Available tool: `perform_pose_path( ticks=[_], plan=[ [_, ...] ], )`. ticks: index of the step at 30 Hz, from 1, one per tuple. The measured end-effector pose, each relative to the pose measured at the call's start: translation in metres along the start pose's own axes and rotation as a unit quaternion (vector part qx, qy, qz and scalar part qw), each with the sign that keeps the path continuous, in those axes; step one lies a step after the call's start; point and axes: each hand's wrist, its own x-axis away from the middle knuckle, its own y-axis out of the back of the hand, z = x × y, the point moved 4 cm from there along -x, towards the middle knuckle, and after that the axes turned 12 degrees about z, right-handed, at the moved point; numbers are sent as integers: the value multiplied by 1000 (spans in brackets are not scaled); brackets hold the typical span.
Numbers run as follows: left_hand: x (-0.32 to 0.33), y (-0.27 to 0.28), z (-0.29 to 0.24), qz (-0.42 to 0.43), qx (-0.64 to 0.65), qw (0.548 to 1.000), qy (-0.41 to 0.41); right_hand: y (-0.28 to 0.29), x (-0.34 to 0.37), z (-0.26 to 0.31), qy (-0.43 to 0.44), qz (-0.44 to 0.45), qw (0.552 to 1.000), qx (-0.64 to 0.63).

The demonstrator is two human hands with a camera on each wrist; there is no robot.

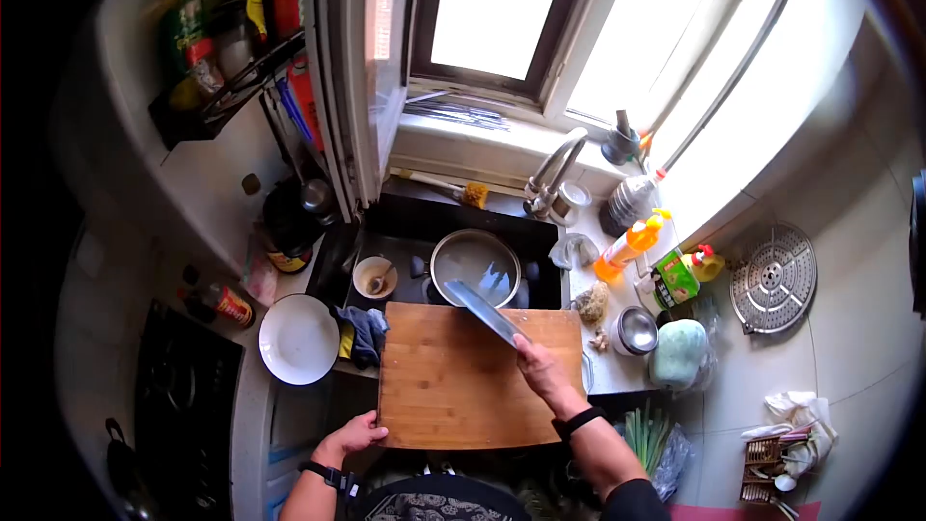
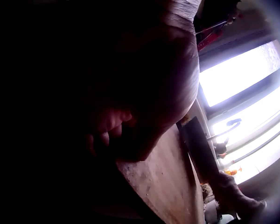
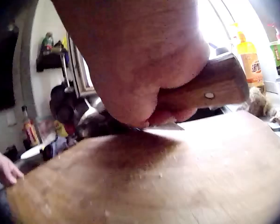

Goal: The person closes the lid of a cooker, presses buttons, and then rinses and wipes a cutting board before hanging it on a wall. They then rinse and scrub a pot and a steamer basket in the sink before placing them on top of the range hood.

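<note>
A wooden cutting board (image 1: 453, 381) spans the front of the sink, small wet bits scattered on its face. At its near left corner my left hand (image 1: 357, 432) grips the edge; the left wrist view is mostly dark around those fingers. My right hand (image 1: 545, 373) holds a cleaver (image 1: 487, 314) by its wooden handle (image 3: 210, 86). The blade slants over the board's far edge, its tip overlapping a metal pot (image 1: 463, 253) in the head view. That pot stands in the dark sink (image 1: 405, 219), with a small bowl (image 1: 374, 277) holding a spoon beside it.
A white plate (image 1: 299, 340) and a dark cloth (image 1: 364, 335) lie left of the board. Along the right counter stand an orange bottle (image 1: 627, 249), a metal-lidded jar (image 1: 635, 331) and a pale green wrapped bundle (image 1: 678, 355). The faucet (image 1: 555, 178) rises behind the sink.
</note>
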Motion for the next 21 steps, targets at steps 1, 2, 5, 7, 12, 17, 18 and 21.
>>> perform_pose_path(
  ticks=[1,2,5,7,12,17,18,21],
  plan=[
    [1,-1,-6,-2,-8,1000,3,3,2,-7,12,-18,1000,-12],
    [1,-1,-9,1,-6,1000,-1,16,15,-1,18,7,1000,10],
    [-3,4,1,12,2,1000,-14,36,84,25,70,103,988,86],
    [-7,8,6,14,-7,1000,-23,-16,139,-9,17,244,970,-4],
    [0,4,-6,18,-19,1000,15,9,126,-32,51,202,976,63],
    [-1,1,-6,3,-15,1000,12,28,16,-86,-133,37,987,85],
    [-3,1,-4,-1,-10,1000,-2,33,8,-82,-139,18,987,75],
    [4,-3,-14,-24,-92,995,27,47,14,-53,-142,12,989,48]
  ],
)
